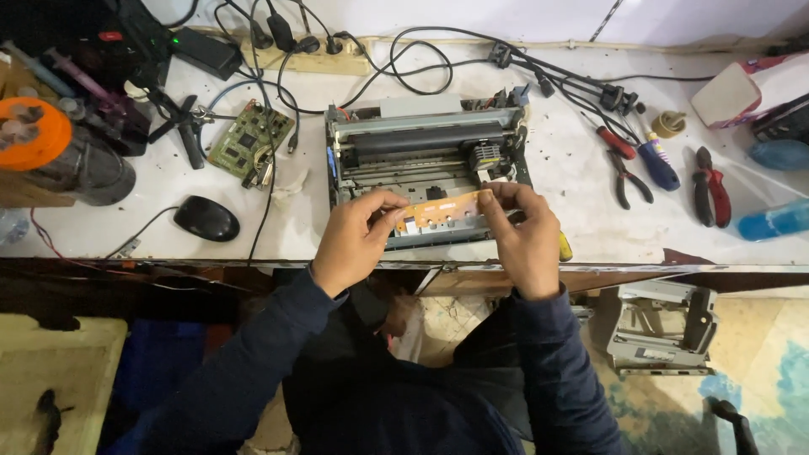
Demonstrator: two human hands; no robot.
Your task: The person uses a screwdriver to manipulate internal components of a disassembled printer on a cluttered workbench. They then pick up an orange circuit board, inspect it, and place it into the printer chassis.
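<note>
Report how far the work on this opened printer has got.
Done: the printer sits without its cover, mechanism exposed, and a green circuit board lies apart. In hand: left hand and right hand hold an orange board strip at its front. Left: the printer remains open.

Box: at your far right on the table you see a pink and white carton [752, 91], tilted.
Label: a pale sticker [658, 355] on the grey frame [661, 329] on the floor.

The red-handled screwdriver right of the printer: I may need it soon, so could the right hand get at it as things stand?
Probably not yet: the right hand is pinching the orange circuit strip. The red-handled screwdriver lies unobstructed.
</note>
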